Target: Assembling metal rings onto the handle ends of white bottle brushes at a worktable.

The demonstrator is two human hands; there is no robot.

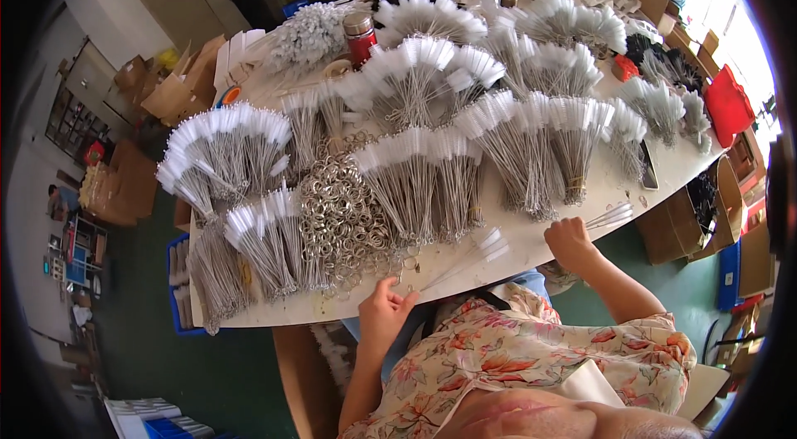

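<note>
The left hand (383,306) rests at the near edge of the tabletop (531,244), fingers curled loosely beside a few thin wire brushes (473,255) lying flat. The right hand (569,241) closes over the wire ends of another few brushes (610,215). They look light and springy, the white bristle tips soft; the bare twisted stems seem the firmest hold. Metal rings (344,219) are heaped just beyond.
</note>
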